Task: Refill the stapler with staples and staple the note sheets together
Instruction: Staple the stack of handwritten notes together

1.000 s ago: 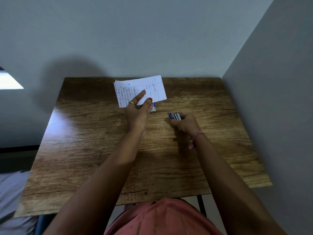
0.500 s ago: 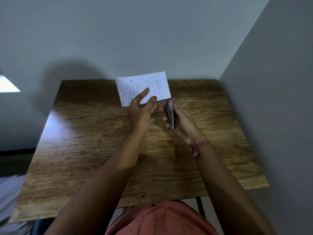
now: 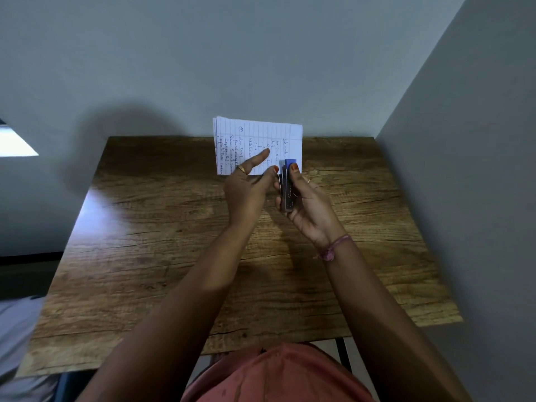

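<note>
Sheets and stapler held up over the table

The lined, handwritten sheets [image 3: 258, 143] stand upright as a small stack, edges fanned slightly at the left. The stapler [image 3: 287, 185], dark with a blue tip, stands on end, its tip overlapping the stack's lower right corner.

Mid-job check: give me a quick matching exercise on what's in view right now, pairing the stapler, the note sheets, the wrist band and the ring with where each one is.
Things:
1. stapler
2. note sheets
3. wrist band
4. gold ring

Places:
A. on a finger of the left hand
B. pinched in the left hand, raised above the far edge of the table
C. gripped in the right hand, blue tip at the sheets' lower right corner
D. around the right wrist

Pairs: 1-C, 2-B, 3-D, 4-A
</note>
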The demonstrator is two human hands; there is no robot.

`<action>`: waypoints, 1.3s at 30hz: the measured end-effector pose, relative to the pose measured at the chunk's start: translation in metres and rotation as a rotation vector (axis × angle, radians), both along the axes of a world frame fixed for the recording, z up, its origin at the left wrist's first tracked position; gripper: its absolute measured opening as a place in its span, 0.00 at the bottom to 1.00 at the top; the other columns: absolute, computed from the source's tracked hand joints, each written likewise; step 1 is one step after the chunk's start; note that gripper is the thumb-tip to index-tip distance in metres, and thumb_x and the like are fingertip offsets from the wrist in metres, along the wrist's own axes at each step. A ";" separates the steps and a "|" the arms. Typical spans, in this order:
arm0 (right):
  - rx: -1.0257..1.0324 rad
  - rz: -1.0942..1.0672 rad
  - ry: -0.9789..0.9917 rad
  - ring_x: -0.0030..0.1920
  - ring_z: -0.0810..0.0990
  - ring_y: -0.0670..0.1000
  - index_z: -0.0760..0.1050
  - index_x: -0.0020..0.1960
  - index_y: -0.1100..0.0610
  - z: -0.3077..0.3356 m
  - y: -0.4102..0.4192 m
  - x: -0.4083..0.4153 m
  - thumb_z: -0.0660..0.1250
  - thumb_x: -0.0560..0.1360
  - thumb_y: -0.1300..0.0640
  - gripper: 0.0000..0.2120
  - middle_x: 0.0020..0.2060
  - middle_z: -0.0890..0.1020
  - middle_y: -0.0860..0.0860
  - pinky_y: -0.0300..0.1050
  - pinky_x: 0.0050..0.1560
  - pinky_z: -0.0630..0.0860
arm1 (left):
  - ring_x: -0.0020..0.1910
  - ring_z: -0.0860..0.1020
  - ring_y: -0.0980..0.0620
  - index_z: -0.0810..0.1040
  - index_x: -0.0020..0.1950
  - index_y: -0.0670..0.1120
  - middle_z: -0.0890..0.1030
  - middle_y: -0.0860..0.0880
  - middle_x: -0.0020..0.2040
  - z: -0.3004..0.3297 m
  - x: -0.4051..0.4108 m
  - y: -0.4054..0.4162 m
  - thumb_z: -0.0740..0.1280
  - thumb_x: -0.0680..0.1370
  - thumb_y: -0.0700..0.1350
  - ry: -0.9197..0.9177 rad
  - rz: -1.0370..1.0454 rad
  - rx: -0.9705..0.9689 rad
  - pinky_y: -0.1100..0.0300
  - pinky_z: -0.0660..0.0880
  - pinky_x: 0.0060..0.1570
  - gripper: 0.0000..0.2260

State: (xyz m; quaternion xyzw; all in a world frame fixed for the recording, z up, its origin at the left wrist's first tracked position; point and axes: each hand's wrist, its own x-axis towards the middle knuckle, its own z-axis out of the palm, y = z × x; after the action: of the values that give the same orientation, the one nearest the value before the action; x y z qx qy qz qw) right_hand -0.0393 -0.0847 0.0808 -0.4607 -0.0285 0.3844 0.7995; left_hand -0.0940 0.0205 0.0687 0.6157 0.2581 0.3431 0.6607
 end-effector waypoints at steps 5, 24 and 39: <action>0.021 0.002 0.019 0.40 0.81 0.48 0.80 0.50 0.58 -0.002 0.001 0.003 0.65 0.76 0.56 0.08 0.40 0.84 0.54 0.38 0.38 0.79 | 0.28 0.79 0.62 0.80 0.59 0.53 0.81 0.56 0.25 0.001 -0.001 0.000 0.72 0.73 0.40 -0.006 -0.024 0.030 0.67 0.77 0.35 0.16; -0.073 -0.113 -0.060 0.45 0.78 0.52 0.77 0.53 0.59 -0.006 0.019 -0.012 0.64 0.78 0.58 0.06 0.45 0.80 0.56 0.43 0.40 0.74 | 0.51 0.82 0.49 0.67 0.70 0.56 0.77 0.33 0.60 0.004 0.001 -0.023 0.71 0.74 0.35 -0.194 -0.150 -0.130 0.63 0.78 0.46 0.30; 0.047 0.050 -0.042 0.47 0.80 0.53 0.75 0.56 0.62 0.000 0.004 -0.009 0.68 0.72 0.55 0.16 0.47 0.81 0.59 0.45 0.48 0.77 | 0.36 0.76 0.54 0.79 0.55 0.57 0.81 0.46 0.40 0.010 -0.001 -0.019 0.62 0.80 0.43 -0.068 0.065 -0.174 0.59 0.76 0.35 0.11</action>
State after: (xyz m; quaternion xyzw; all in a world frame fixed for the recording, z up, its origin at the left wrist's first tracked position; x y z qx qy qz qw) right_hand -0.0488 -0.0808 0.0812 -0.4488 -0.0660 0.3938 0.7995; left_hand -0.0947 0.0016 0.0786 0.5353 0.2840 0.3613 0.7087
